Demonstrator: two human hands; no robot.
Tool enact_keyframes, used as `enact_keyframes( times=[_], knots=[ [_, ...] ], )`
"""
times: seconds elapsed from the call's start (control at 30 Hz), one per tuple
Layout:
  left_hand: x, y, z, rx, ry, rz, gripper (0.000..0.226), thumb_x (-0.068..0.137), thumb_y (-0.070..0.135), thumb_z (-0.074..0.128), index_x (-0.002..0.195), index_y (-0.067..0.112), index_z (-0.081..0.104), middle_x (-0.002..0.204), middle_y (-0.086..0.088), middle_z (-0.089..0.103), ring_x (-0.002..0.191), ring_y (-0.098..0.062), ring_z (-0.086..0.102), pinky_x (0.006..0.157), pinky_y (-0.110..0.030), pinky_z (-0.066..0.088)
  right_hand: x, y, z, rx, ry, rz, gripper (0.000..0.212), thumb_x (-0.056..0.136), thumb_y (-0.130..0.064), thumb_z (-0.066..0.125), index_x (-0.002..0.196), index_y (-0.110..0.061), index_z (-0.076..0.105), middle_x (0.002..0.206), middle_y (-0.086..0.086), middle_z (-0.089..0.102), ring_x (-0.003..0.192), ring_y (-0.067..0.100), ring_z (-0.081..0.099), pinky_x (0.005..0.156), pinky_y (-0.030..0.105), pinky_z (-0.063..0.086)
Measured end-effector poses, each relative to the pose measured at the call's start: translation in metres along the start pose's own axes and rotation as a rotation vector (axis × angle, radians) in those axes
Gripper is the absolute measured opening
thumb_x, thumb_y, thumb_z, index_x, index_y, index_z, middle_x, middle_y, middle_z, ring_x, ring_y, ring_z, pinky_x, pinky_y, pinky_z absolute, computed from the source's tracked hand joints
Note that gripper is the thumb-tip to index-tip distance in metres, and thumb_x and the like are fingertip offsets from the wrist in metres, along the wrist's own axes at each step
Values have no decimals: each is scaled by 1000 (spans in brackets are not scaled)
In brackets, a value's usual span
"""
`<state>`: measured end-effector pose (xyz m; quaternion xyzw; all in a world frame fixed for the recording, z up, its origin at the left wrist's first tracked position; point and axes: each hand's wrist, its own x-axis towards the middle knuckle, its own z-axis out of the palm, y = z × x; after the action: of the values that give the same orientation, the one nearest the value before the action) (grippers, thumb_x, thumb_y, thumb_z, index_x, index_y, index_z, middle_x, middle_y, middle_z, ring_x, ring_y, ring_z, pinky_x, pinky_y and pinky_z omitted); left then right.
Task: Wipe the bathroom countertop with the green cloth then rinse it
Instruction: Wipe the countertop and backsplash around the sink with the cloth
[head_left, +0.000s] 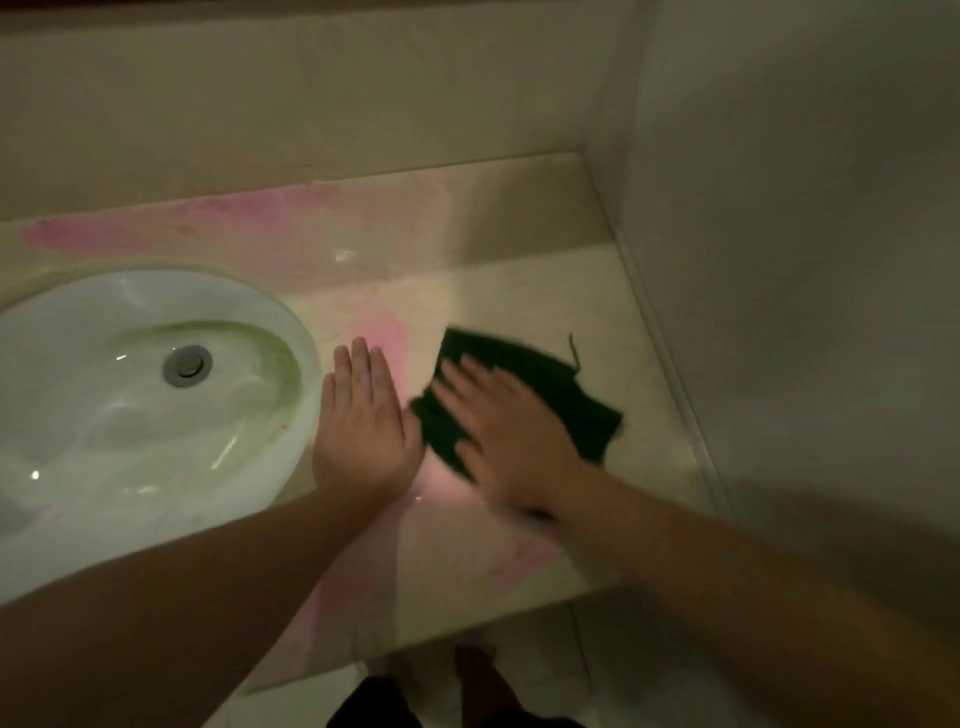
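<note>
Two hands: both flat on the surface (519, 291), wiping step underway.
Right hand (506, 441): fingers spread, pressing the green cloth (566, 395), not gripping it.
Left hand (363, 421): open, holding nothing, at nine o'clock of the cloth.
Stains: pink smears (208, 223) at twelve o'clock remain.
Next: push the cloth there.
Sink (291, 332): shallow water, greenish tint, drain (187, 365) visible.

1. Left hand (361, 415), lower centre of frame: bare, no rings/watch.
2. Right hand (501, 441): bare too, blurred.
3. Both forearms bare, no sleeves visible.
4. Bottom centre: dark clothing, feet indistinct.
</note>
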<state>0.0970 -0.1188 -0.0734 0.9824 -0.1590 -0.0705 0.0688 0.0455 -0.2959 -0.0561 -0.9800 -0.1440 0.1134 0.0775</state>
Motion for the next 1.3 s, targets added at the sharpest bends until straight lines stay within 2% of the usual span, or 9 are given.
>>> enact_keyframes(
  times=[0.17,0.37,0.53,0.63,0.73,0.93,1.13,1.23,1.3],
  knots=[
    [-1,3,-4,-37,-20,-8,76,88,38,23,151,-3,15,160,-22,11,148,-37,7,120,-49,11,-90,11,17,72,47,195,65,92,-37,38,153,-16,26,160,5,22,148,22,19,121,39,12],
    [-8,-3,-8,-155,6,36,67,98,33,25,152,-1,6,162,-18,3,149,-33,-2,122,-43,4,-17,64,-1,31,197,721,64,98,-38,26,154,-11,14,162,10,13,149,26,12,121,42,12],
    [-66,-36,-15,-77,24,120,69,97,30,37,152,-1,11,161,-19,10,149,-35,2,121,-46,7,-24,-52,24,10,219,511,65,96,-39,30,153,-11,19,161,10,20,147,27,17,119,42,18],
    [-97,-59,-9,-33,-39,118,69,97,37,27,151,-2,10,160,-21,8,149,-36,3,121,-49,10,-62,-117,42,43,172,396,65,96,-39,33,154,-12,20,160,8,22,147,25,18,121,40,14],
    [-104,-67,-2,-6,-58,128,71,96,40,21,152,-1,6,161,-21,3,149,-34,0,121,-48,9,-92,-89,44,24,163,415,65,93,-33,35,152,-9,25,158,12,27,146,27,23,121,40,16],
    [-103,-63,0,5,-49,104,70,97,39,19,152,1,-2,162,-17,-2,150,-29,-4,122,-41,4,-102,6,25,-1,253,976,66,98,-36,29,153,-3,14,160,17,19,147,31,19,118,46,22],
    [-102,-67,2,33,-68,124,69,98,38,18,152,0,-2,162,-18,-4,150,-30,-4,122,-42,6,-60,-151,48,82,230,596,70,94,-40,34,154,-8,16,161,12,18,148,26,15,121,41,13],
    [-103,-67,1,30,-59,121,69,97,38,18,152,0,0,162,-18,-1,150,-30,-2,122,-43,9,-79,-121,45,92,217,530,72,92,-39,42,154,-10,19,161,10,19,148,25,17,120,37,10],
    [-102,-65,-1,19,-63,121,69,97,38,17,152,0,0,162,-18,-2,150,-30,-2,122,-42,8,-98,-64,40,20,254,709,72,92,-41,40,153,-8,20,159,14,22,147,29,20,120,40,14]
  ],
)
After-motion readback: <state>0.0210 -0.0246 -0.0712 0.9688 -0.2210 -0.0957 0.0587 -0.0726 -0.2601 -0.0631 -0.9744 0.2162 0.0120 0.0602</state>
